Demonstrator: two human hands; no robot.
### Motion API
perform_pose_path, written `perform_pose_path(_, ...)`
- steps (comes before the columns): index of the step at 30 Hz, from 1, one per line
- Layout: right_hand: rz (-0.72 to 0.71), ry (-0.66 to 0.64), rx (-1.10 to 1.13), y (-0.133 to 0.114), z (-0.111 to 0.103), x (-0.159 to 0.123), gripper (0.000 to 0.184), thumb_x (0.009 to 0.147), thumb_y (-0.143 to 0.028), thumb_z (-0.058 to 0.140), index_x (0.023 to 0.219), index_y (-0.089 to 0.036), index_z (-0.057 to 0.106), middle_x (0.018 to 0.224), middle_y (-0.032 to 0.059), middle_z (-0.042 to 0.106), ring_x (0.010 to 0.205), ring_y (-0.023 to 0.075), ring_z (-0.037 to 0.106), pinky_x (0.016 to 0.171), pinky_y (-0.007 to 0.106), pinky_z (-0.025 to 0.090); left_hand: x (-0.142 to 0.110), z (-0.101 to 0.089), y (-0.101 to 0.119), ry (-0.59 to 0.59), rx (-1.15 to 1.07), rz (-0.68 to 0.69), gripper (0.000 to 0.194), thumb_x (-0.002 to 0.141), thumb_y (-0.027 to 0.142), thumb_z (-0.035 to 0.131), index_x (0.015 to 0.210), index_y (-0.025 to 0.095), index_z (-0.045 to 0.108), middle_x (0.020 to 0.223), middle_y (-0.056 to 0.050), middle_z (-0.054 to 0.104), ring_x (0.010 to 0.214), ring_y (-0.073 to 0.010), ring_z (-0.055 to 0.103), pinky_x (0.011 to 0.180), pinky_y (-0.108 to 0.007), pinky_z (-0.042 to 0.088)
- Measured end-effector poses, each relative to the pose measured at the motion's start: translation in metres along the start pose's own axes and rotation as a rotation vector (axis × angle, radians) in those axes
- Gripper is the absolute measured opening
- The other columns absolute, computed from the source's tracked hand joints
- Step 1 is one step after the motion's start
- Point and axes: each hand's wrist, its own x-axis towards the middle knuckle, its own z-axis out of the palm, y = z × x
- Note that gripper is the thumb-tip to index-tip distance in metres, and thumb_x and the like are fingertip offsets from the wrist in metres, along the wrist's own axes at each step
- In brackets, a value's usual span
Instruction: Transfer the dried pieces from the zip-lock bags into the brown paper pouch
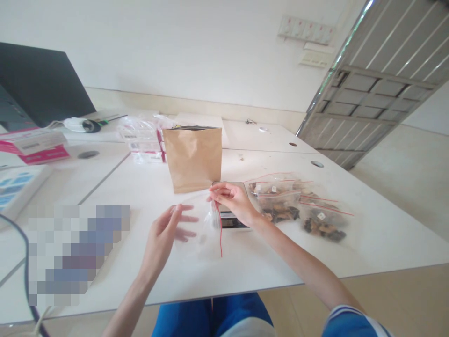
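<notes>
My right hand [233, 201] pinches the top of an empty clear zip bag [206, 229] with a red seal line, holding it just above the white table [245, 262]. My left hand [168, 231] is beside the bag with its fingers spread, the fingertips touching or inside the bag's side. A brown paper pouch [193, 159] stands upright just behind the hands. A small dark scale or device [229, 220] lies under my right hand, mostly hidden.
Several filled clear bags with dark dried pieces [298, 206] lie to the right. A stack of packed bags [142, 138], pink boxes [35, 146] and a dark monitor [38, 84] sit at the back left. A metal gate [379, 79] stands at the right.
</notes>
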Motion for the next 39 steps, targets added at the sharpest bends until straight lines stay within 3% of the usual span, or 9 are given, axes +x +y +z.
perform_pose_path(6, -0.079, 0.177, 0.009, -0.001, 0.008, -0.004, 0.032, 0.068, -0.035, 0.077, 0.093, -0.023, 0.061, 0.07, -0.0017, 0.072, 0.065, 0.0132, 0.064, 0.068, 0.027, 0.049, -0.003, -0.003, 0.001, -0.012, -0.036, 0.001, 0.054, 0.079, 0.064, 0.05, 0.094, 0.013, 0.063, 0.071, -0.009, 0.071, 0.046, -0.0191, 0.064, 0.047, -0.025, 0.044)
perform_pose_path(9, -0.046, 0.144, 0.005, 0.006, 0.009, -0.006, 0.044, 0.072, -0.044, 0.073, 0.108, -0.023, 0.059, 0.073, -0.0005, 0.072, 0.072, 0.0144, 0.066, 0.071, 0.027, 0.048, -0.006, -0.005, -0.003, 0.011, -0.07, -0.013, 0.053, 0.08, 0.064, 0.048, 0.091, 0.014, 0.062, 0.067, -0.008, 0.07, 0.044, -0.0185, 0.062, 0.044, -0.025, 0.041)
perform_pose_path(13, 0.09, -0.189, -0.095, 0.019, 0.002, -0.017, 0.071, 0.068, -0.064, 0.066, 0.123, -0.021, 0.052, 0.103, 0.0073, 0.07, 0.085, 0.0145, 0.064, 0.076, 0.028, 0.048, -0.005, -0.009, -0.007, 0.124, -0.142, 0.01, 0.053, 0.081, 0.065, 0.045, 0.096, 0.016, 0.059, 0.067, -0.005, 0.07, 0.045, -0.0173, 0.06, 0.043, -0.024, 0.038)
perform_pose_path(17, 0.142, -0.512, -0.349, 0.026, 0.0, -0.033, 0.043, 0.07, -0.053, 0.071, 0.093, -0.018, 0.062, 0.099, 0.0058, 0.068, 0.086, 0.0145, 0.061, 0.079, 0.029, 0.047, -0.002, -0.008, -0.01, 0.147, -0.267, 0.016, 0.061, 0.08, 0.069, 0.039, 0.101, 0.015, 0.059, 0.078, -0.008, 0.072, 0.062, -0.0212, 0.066, 0.058, -0.031, 0.049)
perform_pose_path(23, 0.095, -0.253, -0.233, 0.034, -0.001, -0.037, 0.033, 0.087, -0.053, 0.051, 0.088, -0.022, 0.038, 0.074, -0.0011, 0.062, 0.063, 0.0107, 0.059, 0.063, 0.026, 0.047, -0.012, 0.007, -0.03, 0.045, -0.284, -0.079, 0.064, 0.069, 0.074, 0.051, 0.096, 0.016, 0.058, 0.081, -0.007, 0.07, 0.071, -0.0229, 0.067, 0.069, -0.036, 0.052)
perform_pose_path(27, 0.151, -0.342, -0.457, 0.03, 0.0, -0.044, 0.019, 0.095, -0.042, 0.041, 0.091, -0.023, 0.036, 0.06, -0.006, 0.056, 0.053, 0.0104, 0.056, 0.055, 0.023, 0.044, -0.019, 0.016, -0.031, 0.043, -0.107, -0.066, 0.046, 0.071, 0.061, 0.061, 0.089, 0.021, 0.049, 0.06, 0.006, 0.055, 0.042, -0.0081, 0.048, 0.039, -0.018, 0.034)
perform_pose_path(31, 0.123, -0.381, -0.669, 0.009, -0.009, -0.052, 0.017, 0.094, -0.039, 0.042, 0.098, -0.022, 0.043, 0.061, -0.0044, 0.058, 0.055, 0.0113, 0.056, 0.056, 0.023, 0.042, -0.013, 0.015, -0.027, -0.014, -0.051, -0.051, 0.046, 0.073, 0.063, 0.057, 0.091, 0.023, 0.046, 0.058, 0.008, 0.051, 0.034, -0.0051, 0.039, 0.034, -0.014, 0.021)
perform_pose_path(36, 0.05, -0.088, -1.023, -0.02, -0.071, -0.048, 0.025, 0.095, -0.035, 0.037, 0.106, -0.022, 0.055, 0.083, 0.0033, 0.068, 0.072, 0.0166, 0.063, 0.068, 0.029, 0.046, 0.009, -0.007, -0.041, -0.017, 0.131, -0.011, 0.054, 0.075, 0.063, 0.05, 0.109, 0.021, 0.048, 0.067, 0.002, 0.058, 0.036, -0.0102, 0.045, 0.033, -0.019, 0.027)
perform_pose_path(39, -0.056, 0.163, -1.397, -0.025, -0.121, -0.048, 0.025, 0.09, -0.02, 0.038, 0.096, -0.019, 0.062, 0.103, 0.0114, 0.066, 0.102, 0.0236, 0.059, 0.092, 0.039, 0.042, 0.019, -0.017, -0.052, 0.19, 0.552, 0.117, 0.058, 0.08, 0.054, 0.047, 0.122, 0.014, 0.046, 0.097, -0.014, 0.064, 0.071, -0.0248, 0.065, 0.061, -0.037, 0.051)
